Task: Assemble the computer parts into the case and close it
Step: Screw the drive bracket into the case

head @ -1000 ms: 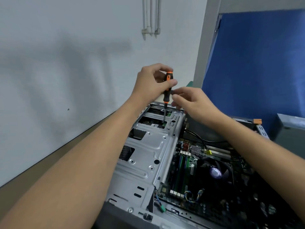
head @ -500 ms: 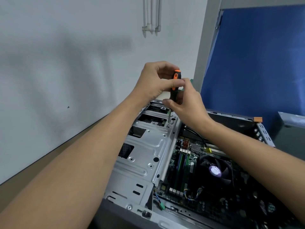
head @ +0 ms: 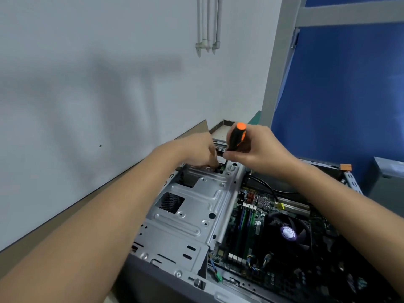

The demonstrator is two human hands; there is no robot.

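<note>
My right hand [head: 260, 152] grips the screwdriver [head: 237, 137], the grip of my left hand [head: 196, 152] unclear at the far end of the drive cage [head: 196, 207]; a slipping tip could gouge the motherboard [head: 260, 228] beside that cage.

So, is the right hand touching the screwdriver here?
Touching. In the head view the right hand grips the screwdriver by its handle, fingers curled round it.

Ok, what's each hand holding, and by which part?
The right hand grips the screwdriver low on its handle, orange cap clear. The left hand reaches to the drive cage; any pinch cannot be told.
</note>
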